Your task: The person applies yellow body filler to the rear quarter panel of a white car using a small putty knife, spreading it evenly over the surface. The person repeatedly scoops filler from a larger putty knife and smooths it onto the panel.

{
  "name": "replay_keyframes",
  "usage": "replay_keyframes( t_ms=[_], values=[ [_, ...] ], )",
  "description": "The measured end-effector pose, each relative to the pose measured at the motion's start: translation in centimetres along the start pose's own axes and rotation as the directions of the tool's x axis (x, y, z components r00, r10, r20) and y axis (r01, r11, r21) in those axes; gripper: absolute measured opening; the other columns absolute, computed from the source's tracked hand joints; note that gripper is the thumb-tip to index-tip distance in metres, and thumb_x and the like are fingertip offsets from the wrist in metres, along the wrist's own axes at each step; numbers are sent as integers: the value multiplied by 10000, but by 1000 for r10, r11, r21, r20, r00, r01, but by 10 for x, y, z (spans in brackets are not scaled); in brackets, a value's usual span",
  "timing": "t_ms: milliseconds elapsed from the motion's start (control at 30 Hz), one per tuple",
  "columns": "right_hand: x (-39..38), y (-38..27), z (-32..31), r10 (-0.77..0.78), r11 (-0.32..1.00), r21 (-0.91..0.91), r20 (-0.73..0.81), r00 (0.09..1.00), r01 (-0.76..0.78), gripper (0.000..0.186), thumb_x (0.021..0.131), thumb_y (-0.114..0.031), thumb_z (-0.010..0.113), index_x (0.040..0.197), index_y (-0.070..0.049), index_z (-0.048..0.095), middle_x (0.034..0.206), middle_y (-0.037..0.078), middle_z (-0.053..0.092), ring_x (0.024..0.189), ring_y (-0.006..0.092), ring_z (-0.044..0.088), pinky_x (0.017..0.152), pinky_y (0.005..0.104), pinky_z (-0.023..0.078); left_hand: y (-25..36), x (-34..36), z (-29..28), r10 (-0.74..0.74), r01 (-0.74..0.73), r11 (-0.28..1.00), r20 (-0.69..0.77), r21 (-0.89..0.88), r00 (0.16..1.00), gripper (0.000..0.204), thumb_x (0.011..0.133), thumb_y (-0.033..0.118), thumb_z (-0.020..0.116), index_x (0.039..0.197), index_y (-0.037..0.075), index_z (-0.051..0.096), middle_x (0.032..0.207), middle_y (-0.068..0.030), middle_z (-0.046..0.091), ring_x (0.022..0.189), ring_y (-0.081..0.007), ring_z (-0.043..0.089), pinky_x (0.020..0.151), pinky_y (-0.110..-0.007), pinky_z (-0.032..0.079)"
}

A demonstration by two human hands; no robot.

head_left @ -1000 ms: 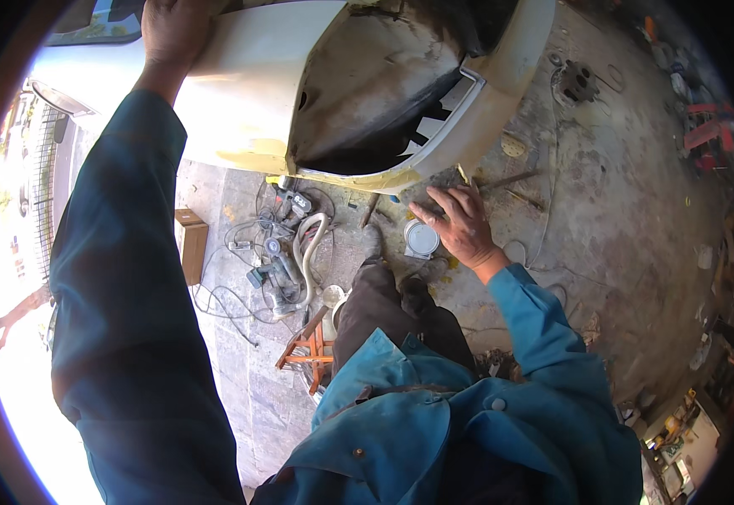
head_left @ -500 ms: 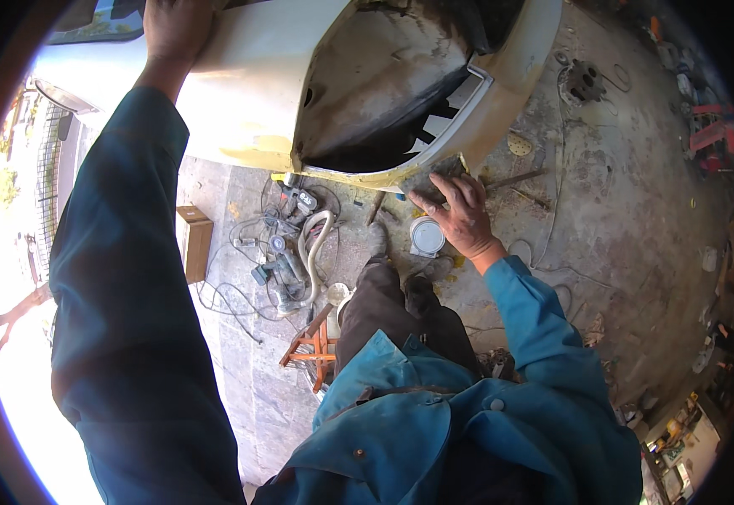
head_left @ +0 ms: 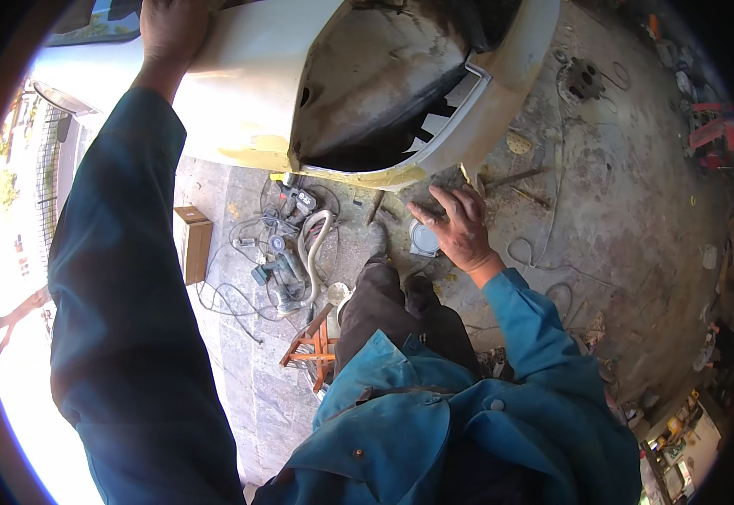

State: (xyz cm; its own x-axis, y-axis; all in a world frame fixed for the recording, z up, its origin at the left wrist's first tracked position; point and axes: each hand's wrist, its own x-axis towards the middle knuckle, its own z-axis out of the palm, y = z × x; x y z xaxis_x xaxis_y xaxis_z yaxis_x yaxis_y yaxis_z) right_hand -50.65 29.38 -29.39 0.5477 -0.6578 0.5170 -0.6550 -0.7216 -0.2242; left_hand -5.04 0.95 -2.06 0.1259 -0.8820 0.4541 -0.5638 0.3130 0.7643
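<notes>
My left hand (head_left: 173,32) rests on a white car body panel (head_left: 245,76); its fingers are cut off by the upper edge. My right hand (head_left: 461,227) is below the corner of the car's bumper (head_left: 468,126), fingers spread but bent at the tips. At its fingertips is a dark grey sheet (head_left: 446,178) with a pale ragged edge, which looks like sandpaper. Part of it is hard to tell from the floor. Yellowish filler patches mark the panel's lower edge. Between panel and bumper gapes a dark, dirty lamp opening (head_left: 375,84).
Power tools (head_left: 287,252) with tangled cables and a pale hose (head_left: 315,244) lie on the floor by my feet. Nearby are a cardboard box (head_left: 192,244), an orange folding stool (head_left: 315,349) and a round tin (head_left: 423,238). A red object (head_left: 712,130) stands far right.
My right hand has come slightly down and away from the bumper edge, the grey sheet moving with it. The bumper's lower edge shows more. My left hand stays on the panel.
</notes>
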Motion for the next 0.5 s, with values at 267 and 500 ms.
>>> replay_keyframes(
  t_ms=[267,500],
  values=[
    [8,6,6,83,996,-39,4,997,-83,481,966,-209,648,1392,-414,734,1441,22,578,1293,257,519,1214,518,375,42,-35,49,71,-69,997,-50,41,996,535,1123,437,569,1055,-54,770,657,-67,649,572,-157,647,556,-345,525],
    [-3,7,25,63,997,-43,46,997,-61,478,960,-225,646,1391,-409,737,1452,27,568,1298,253,530,1210,524,391,-47,20,-9,-108,124,971,87,-204,990,529,1121,435,578,1036,-51,769,645,-66,649,570,-156,660,548,-345,529]
  ],
)
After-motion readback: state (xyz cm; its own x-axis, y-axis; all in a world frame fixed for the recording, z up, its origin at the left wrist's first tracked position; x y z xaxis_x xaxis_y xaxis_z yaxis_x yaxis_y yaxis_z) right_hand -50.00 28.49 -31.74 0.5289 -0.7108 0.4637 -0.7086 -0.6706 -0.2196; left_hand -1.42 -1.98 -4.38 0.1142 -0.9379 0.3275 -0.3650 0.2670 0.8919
